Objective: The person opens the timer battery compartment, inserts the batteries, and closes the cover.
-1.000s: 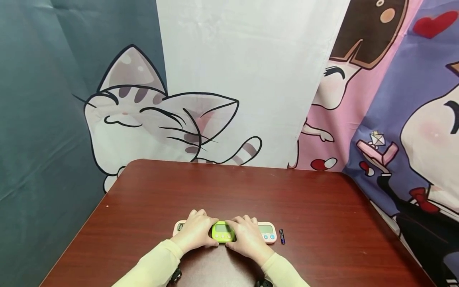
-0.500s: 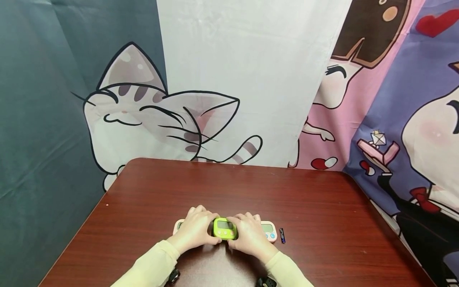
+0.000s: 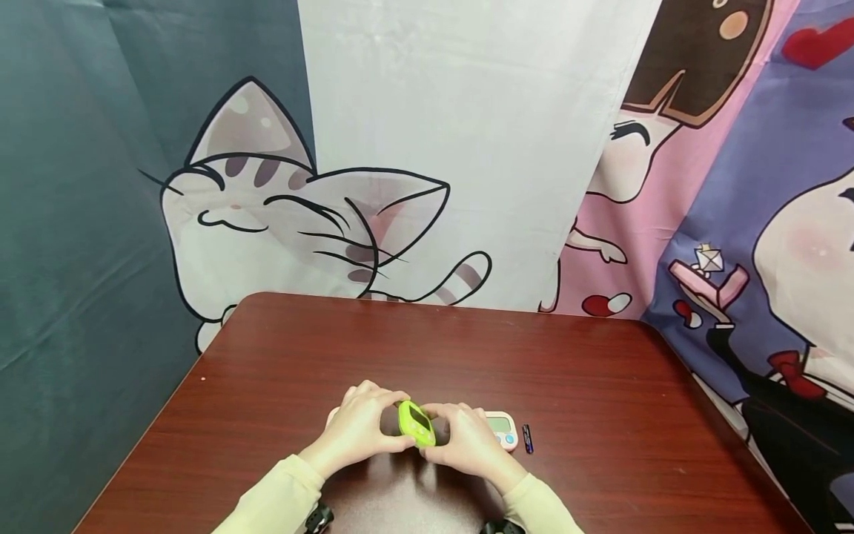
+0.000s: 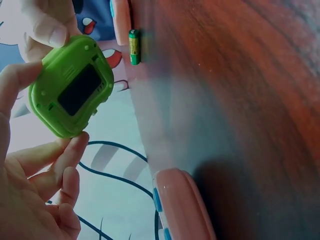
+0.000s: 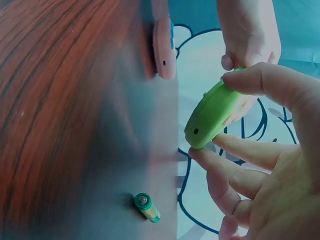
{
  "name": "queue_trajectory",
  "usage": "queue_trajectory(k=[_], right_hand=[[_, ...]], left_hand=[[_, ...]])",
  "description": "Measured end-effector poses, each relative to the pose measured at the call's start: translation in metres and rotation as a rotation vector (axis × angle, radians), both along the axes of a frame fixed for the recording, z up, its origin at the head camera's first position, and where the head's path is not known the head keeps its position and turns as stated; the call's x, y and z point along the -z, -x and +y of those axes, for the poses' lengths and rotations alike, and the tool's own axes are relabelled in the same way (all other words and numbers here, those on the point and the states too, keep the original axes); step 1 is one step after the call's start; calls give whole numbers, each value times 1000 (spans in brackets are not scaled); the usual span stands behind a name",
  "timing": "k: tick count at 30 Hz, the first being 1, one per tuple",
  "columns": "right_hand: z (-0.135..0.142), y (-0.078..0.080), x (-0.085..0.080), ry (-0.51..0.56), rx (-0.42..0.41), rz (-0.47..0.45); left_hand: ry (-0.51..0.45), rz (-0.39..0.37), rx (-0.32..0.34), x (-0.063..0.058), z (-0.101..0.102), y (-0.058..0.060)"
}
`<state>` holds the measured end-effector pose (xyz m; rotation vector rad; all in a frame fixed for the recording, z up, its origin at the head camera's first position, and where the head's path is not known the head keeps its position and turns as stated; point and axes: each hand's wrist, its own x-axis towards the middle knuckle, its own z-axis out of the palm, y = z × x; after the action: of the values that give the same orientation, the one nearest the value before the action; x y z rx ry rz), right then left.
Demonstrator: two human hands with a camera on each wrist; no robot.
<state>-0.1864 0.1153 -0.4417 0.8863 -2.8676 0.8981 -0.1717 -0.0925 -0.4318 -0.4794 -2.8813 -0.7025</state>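
Midway between the left and right edges of the tabletop (image 3: 427, 348), well short of the far edge: green timer (image 3: 415, 425) was off the surface, tilted, between both hands. Looked like a hard plastic shell, so likely light and stiff, maybe a bit slick on the rounded corners. Screen (image 3: 420, 417) was probably the fragile part. Best hold: opposite sides of the rim, fingers clear of the screen. Back had a dark panel (image 4: 80, 90); recess or insert, couldn't tell.

Left hand (image 3: 358, 424) pinched the rim, thumb on the near side, fingertip on the far side, parted only as far as the shell needed. Right hand (image 3: 467, 439) mirrored that at the opposite end, thumb and fingers bowed around the edge. Pale pink timer (image 3: 505, 432) and battery (image 3: 528, 439) lay toward the tabletop's right edge; second pink timer (image 4: 185, 207) sat toward the left edge.
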Motion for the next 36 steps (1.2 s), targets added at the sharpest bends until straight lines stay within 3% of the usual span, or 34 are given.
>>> queue_trajectory(k=[7, 13, 17, 21, 29, 36], right_hand=[[-1, -5, -4, 31, 7, -23], [-4, -15, -6, -34, 73, 143], [-10, -22, -9, -20, 67, 237], [-17, -28, -11, 20, 56, 293], [-24, -31, -8, 33, 112, 417], [-25, -32, -3, 36, 109, 453]], left_hand=[[-61, -43, -44, -3, 1, -4], [-112, -28, -115, -4, 2, -6], [-128, -24, -140, -5, 4, -8], [-114, -31, -164, -6, 6, -10], [-88, -57, -199, -13, 9, -14], [-44, -62, -224, -14, 9, -15]])
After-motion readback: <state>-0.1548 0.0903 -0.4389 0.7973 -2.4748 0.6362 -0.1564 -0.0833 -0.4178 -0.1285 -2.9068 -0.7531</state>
